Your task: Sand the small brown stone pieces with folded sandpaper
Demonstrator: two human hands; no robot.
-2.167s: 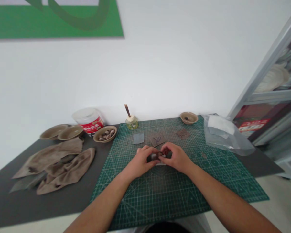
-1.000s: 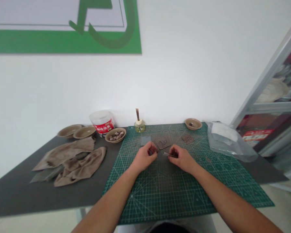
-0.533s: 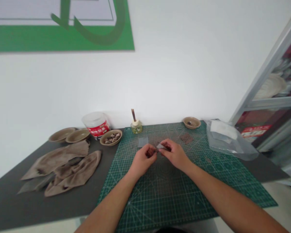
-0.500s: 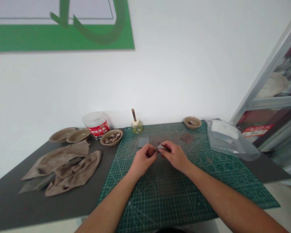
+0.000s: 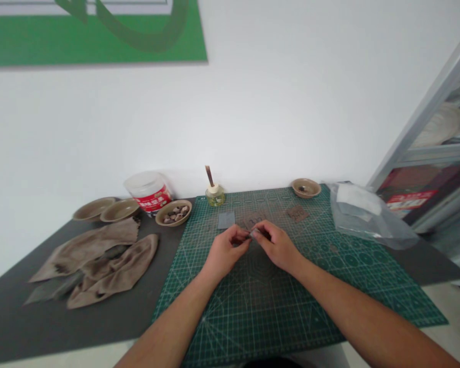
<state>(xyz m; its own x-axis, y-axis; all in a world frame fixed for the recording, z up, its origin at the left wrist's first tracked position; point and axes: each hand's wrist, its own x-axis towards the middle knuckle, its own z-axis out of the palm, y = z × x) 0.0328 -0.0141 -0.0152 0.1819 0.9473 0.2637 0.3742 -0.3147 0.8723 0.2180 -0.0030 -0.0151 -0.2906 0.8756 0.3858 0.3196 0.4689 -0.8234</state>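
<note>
Forearms angled inward from lower corners; left hand [image 5: 226, 246] and right hand [image 5: 278, 247] meeting over mat centre, fingers curled, both pinching small grey sliver [image 5: 255, 233], exact kind too small to tell. Sliver's long axis roughly level, left to right, tip ends hidden by fingers. Green cutting mat [image 5: 291, 312] beneath. Just beyond hands, three sandpaper squares [image 5: 226, 220]: one grey, two brown. On table [image 5: 42, 327]: four shallow dishes [image 5: 94, 208], two holding small dark pieces; two brown cloths [image 5: 115, 271].
</note>
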